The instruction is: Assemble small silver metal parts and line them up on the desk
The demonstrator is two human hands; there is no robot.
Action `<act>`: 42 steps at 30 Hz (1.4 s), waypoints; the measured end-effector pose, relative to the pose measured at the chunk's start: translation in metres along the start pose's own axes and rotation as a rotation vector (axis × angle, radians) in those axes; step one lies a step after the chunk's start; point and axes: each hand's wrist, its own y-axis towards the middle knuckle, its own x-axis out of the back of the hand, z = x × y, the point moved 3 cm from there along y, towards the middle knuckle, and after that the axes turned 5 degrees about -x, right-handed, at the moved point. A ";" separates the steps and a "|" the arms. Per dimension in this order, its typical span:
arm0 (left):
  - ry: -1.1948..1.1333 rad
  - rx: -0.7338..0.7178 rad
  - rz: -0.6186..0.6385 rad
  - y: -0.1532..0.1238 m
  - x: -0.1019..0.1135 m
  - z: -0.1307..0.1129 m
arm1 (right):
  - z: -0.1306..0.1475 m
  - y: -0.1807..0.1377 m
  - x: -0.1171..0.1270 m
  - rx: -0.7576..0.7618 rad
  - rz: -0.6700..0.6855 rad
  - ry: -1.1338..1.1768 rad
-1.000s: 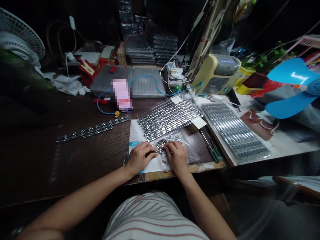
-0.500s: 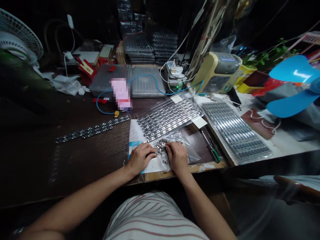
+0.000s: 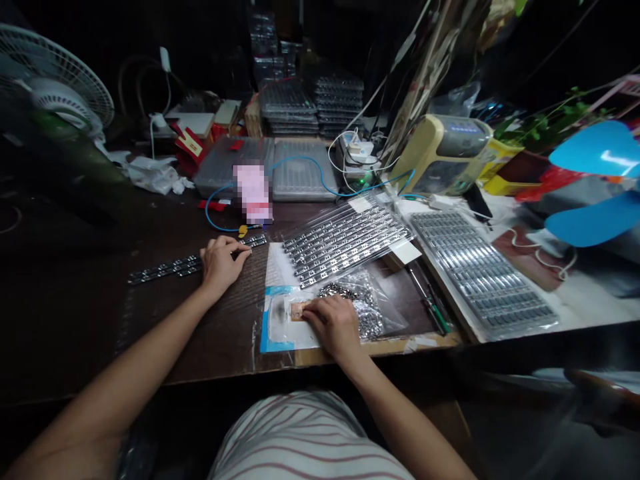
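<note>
My left hand (image 3: 220, 263) reaches over dark strips with rows of shiny metal pieces (image 3: 163, 270) on the left of the table. Its fingers are bent together against the strips, and what they pinch is hidden. Lower and to the right, my right hand (image 3: 334, 323) rests on a white and blue sheet, fingertips pressed together at the edge of a small brown patch (image 3: 299, 311). Whether something tiny is between those fingertips cannot be made out. A clear plastic bag (image 3: 393, 317) with a heap of small shiny metal parts (image 3: 370, 323) lies beside and behind that hand.
A clear tray with rows of filled strips (image 3: 350, 240) lies behind my right hand. Another filled tray (image 3: 480, 277) is at the right, near a green-handled tool (image 3: 437, 313). Further back are a yellow machine (image 3: 440, 153), cables and stacked trays (image 3: 340, 107). Fans stand either side.
My left hand has moved up and left from the sheet to the strips. My right hand has shifted slightly left and down, uncovering more metal parts. The whole view has shifted slightly.
</note>
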 end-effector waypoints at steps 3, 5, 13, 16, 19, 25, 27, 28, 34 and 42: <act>0.051 0.020 -0.005 -0.007 0.003 0.015 | 0.004 0.001 -0.004 0.004 -0.016 -0.031; 0.072 0.006 -0.030 -0.009 0.007 0.013 | 0.005 0.002 -0.006 0.010 -0.015 -0.043; -0.076 -0.284 0.104 0.033 -0.027 -0.069 | 0.000 0.001 0.008 0.034 -0.041 -0.160; -0.060 -0.290 0.131 0.047 -0.039 -0.085 | -0.014 -0.001 0.025 -0.014 -0.087 -0.277; -0.128 -0.260 0.127 0.047 -0.035 -0.082 | -0.027 -0.003 0.032 -0.031 -0.095 -0.358; -0.682 -0.121 0.295 0.003 -0.012 -0.063 | -0.031 0.001 0.023 -0.043 -0.088 -0.303; -0.764 -0.087 0.363 -0.019 -0.008 -0.062 | -0.031 0.002 0.021 -0.045 -0.103 -0.260; -0.765 -0.083 0.366 -0.030 -0.006 -0.063 | -0.031 0.002 0.021 -0.044 -0.114 -0.233; -0.675 -0.155 0.309 -0.077 -0.010 -0.086 | -0.033 -0.002 0.022 -0.026 -0.184 -0.129; -0.650 -0.319 0.247 -0.096 -0.019 -0.106 | -0.032 -0.002 0.022 -0.042 -0.148 -0.110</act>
